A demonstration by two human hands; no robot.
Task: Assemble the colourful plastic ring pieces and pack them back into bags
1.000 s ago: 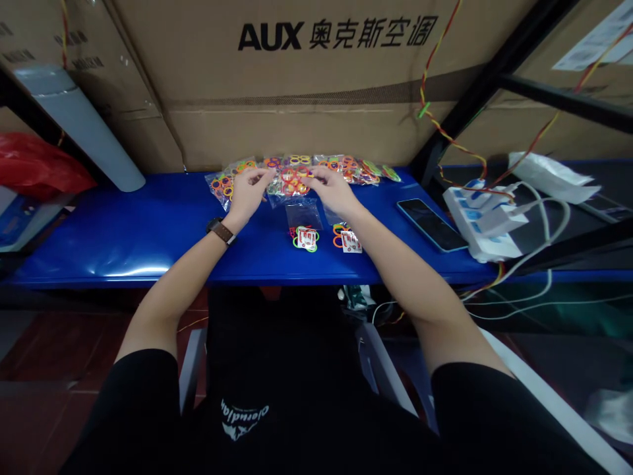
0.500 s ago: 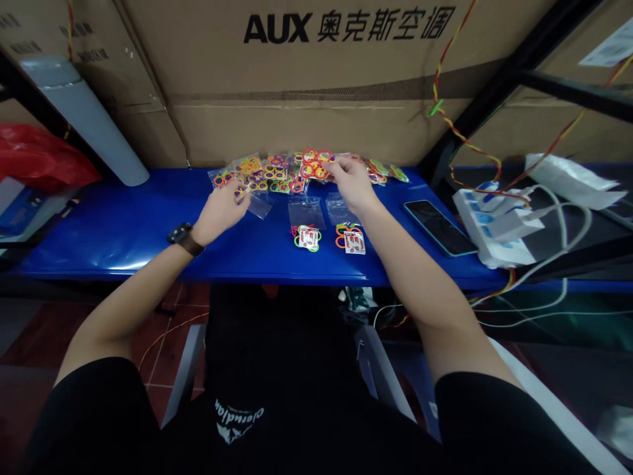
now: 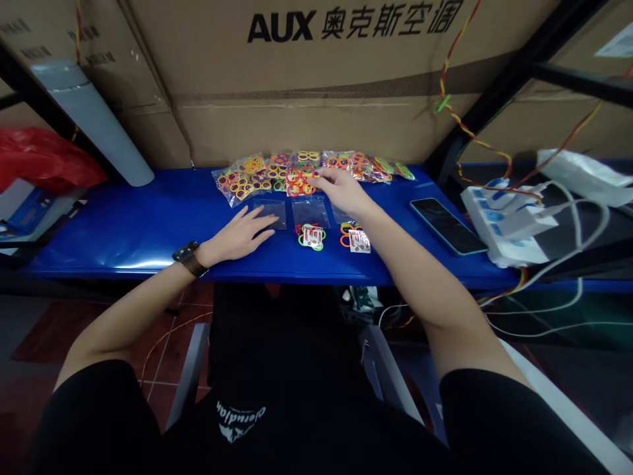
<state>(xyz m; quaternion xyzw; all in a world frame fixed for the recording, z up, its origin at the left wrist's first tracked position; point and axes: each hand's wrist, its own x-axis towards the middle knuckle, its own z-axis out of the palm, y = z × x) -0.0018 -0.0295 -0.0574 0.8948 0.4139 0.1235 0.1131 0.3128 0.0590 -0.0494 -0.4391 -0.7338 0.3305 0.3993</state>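
Observation:
My left hand (image 3: 240, 235) lies with fingers spread, its fingertips on or just over a small clear plastic bag (image 3: 277, 216). A cluster of red and orange rings (image 3: 295, 183) is pinched between the thumb and fingers of my right hand (image 3: 342, 192), held above the table near the bags. Two more clear bags lie to the right, one flat in the middle (image 3: 311, 212) and one partly under my right hand. Below them sit a green and red ring cluster (image 3: 312, 236) and an orange one (image 3: 345, 236), each with a white printed packet on top.
Several bagged, colourful ring clusters (image 3: 242, 185) line the back of the blue table (image 3: 123, 231) against a cardboard box (image 3: 306, 79). At right are a phone (image 3: 448, 226) and a power strip (image 3: 504, 231) with cables. A grey cylinder (image 3: 99, 125) leans at left.
My left hand has come away from the bagged rings, moved toward me and right, and spread over the left clear bag. My right hand has brought the ring cluster slightly left and lower.

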